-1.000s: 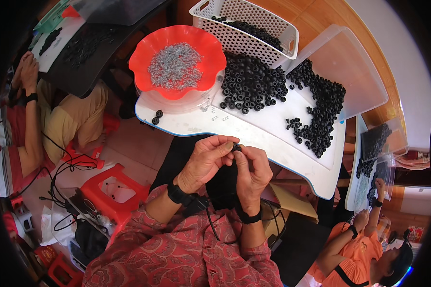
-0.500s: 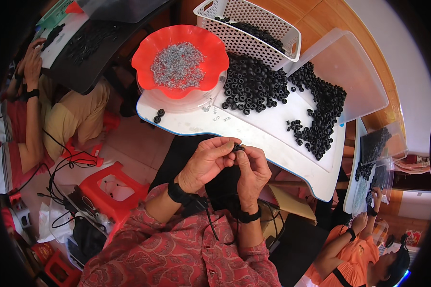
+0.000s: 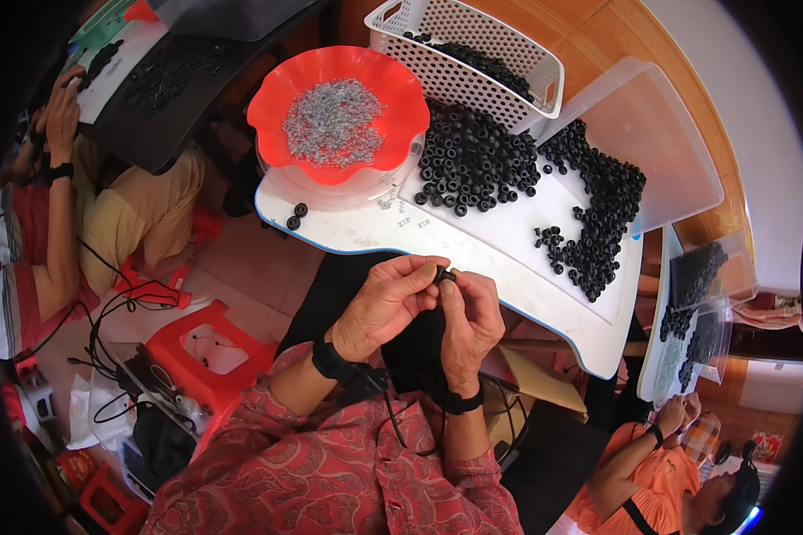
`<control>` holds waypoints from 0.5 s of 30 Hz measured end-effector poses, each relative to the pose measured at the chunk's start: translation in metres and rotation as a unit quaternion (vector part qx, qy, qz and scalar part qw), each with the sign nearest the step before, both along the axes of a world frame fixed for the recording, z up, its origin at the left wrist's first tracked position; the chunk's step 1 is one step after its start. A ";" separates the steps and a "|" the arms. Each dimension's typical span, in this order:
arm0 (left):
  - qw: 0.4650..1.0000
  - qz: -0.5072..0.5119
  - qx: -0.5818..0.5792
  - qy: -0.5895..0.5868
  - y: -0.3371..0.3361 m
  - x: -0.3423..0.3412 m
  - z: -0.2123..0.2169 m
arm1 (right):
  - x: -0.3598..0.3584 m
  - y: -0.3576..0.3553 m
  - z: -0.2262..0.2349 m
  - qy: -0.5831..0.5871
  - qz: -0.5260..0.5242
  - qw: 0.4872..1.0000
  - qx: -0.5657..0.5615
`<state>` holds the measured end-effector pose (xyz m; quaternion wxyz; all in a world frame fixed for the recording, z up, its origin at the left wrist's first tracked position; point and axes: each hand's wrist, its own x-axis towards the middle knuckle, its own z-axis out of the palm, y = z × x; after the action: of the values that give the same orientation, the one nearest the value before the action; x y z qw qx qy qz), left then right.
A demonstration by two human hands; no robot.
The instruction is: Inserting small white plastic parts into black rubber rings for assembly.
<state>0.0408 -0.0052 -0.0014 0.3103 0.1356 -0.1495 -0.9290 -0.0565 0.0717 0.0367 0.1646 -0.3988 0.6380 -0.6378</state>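
Black part (image 3: 443, 275) is located off the white table's (image 3: 339, 227) near edge, pinched by your left hand (image 3: 385, 299) and right hand (image 3: 468, 330). Expect light, possibly slippery rubber; grip opposite sides.

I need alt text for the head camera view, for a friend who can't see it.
A person's left hand and right hand pinch a small black part near the edge of a white table. Beyond are a red wavy-rimmed bowl of tiny pale pieces, heaps of black ring-like parts and a white perforated basket.
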 end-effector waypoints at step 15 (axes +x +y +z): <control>1.000 0.018 -0.007 -0.008 0.001 0.001 0.005 | 0.000 -0.002 0.004 0.025 0.003 1.000 -0.002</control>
<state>0.0422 -0.0042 0.0032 0.3269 0.1432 -0.1562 -0.9210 -0.0562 0.0692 0.0409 0.1494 -0.4170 0.6397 -0.6281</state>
